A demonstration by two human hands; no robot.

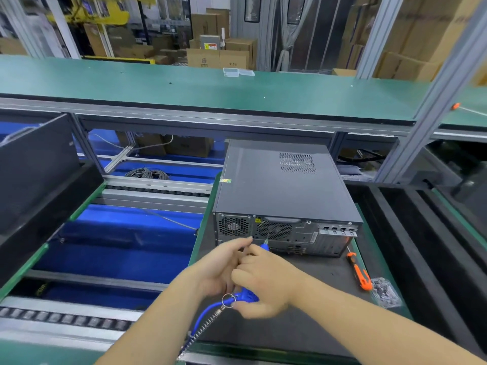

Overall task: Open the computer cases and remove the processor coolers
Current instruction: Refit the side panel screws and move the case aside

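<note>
A closed grey computer case (282, 185) lies flat on a dark mat, its rear panel with two fan grilles facing me. My right hand (263, 283) grips a blue electric screwdriver (247, 297), whose bit points at the rear panel below the middle fan grille. My left hand (221, 267) lies against the tool's front, fingers stretched toward the bit; whether they pinch it is hidden. The tool's blue cable with a spring sleeve (203, 325) trails down to the bench edge.
An orange hand screwdriver (359, 272) and a small clear bag of screws (384, 292) lie right of my hands. Black foam trays (411, 233) stand to the right, another black tray (34, 185) at left. A roller conveyor (63, 317) runs at lower left.
</note>
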